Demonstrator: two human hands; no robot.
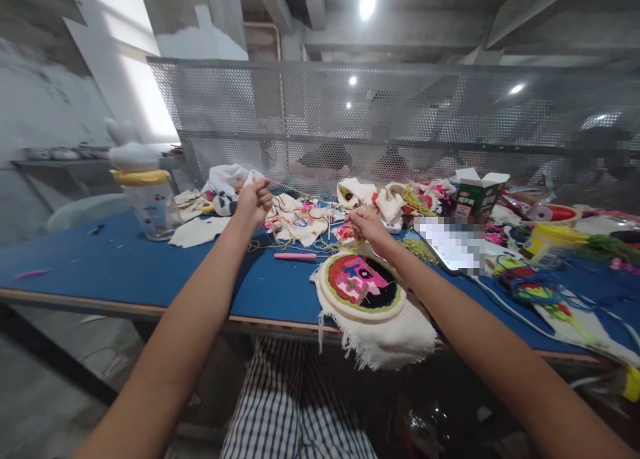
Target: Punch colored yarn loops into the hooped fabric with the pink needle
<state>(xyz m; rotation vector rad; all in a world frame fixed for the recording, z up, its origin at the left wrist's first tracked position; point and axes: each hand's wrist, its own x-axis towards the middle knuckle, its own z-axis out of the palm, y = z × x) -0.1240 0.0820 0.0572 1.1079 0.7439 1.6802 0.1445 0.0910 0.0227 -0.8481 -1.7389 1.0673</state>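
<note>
Cloth [400,339]: over the table's [280,299] front edge, likely soft, snag-prone.
Hoop [369,317]: on it; we judge it light, stiff, best held by the rim.
Right hand [369,227]: beyond, fingers pinched; contents unclear to us.
Left hand [255,202]: fingers curled closed; likewise.

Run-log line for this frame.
left hand: raised, fingers closed | right hand: fingertips pinched, beyond embroidery hoop | held thread: cannot tell | pink tool: on blue table
</note>
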